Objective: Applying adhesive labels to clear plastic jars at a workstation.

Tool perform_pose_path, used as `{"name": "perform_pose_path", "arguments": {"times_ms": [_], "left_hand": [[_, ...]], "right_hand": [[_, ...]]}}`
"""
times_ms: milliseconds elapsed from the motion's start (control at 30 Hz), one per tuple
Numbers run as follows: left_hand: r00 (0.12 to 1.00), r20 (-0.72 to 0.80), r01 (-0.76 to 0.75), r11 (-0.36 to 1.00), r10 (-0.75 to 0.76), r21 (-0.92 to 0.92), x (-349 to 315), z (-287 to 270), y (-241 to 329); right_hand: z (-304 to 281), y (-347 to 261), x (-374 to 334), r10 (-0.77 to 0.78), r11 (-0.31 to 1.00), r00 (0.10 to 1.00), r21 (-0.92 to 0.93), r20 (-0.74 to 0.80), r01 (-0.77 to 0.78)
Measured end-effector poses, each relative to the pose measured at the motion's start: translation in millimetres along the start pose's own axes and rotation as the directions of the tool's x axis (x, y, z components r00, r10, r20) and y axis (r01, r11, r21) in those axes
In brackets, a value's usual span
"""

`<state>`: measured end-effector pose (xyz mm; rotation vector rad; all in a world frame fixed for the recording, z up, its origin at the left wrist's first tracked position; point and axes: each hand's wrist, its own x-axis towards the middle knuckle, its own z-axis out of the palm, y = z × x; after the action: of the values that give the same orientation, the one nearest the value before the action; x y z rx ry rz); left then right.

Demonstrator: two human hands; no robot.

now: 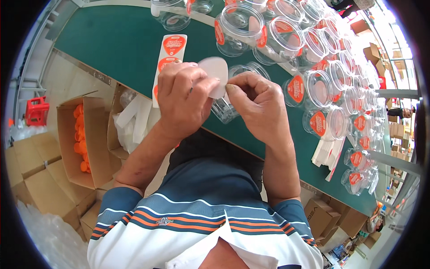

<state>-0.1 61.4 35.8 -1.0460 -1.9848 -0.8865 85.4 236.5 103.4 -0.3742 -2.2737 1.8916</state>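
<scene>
A green table [103, 49] carries most of what surrounds my left hand [183, 98] and my right hand [262, 107], its near edge passing below them. Just beside my left hand lies a sheet of orange stickers [173, 45], partly covered by it. Between my hands is a clear jar [224, 112], largely hidden. Beyond and to the right of my right hand, many orange-labelled jars [294, 88] crowd the surface, with white strips [326, 154] nearer me. Left of my left hand, the pale floor [67, 74] holds an open carton [102, 143].
</scene>
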Motion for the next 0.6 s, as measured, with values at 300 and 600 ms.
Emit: {"name": "perform_pose_path", "arguments": {"times_ms": [300,600], "left_hand": [[0.498,0.594,0.726,-0.07,-0.632,-0.684,17,-10,39],[0.879,0.413,0.367,0.891,-0.239,-0.266,-14,8,42]], "right_hand": [[-2,24,9,-0.14,0.945,0.99,0.298,-0.001,0.134],[-66,25,38,-0.03,0.988,0.996,0.146,-0.081,0.042]]}}
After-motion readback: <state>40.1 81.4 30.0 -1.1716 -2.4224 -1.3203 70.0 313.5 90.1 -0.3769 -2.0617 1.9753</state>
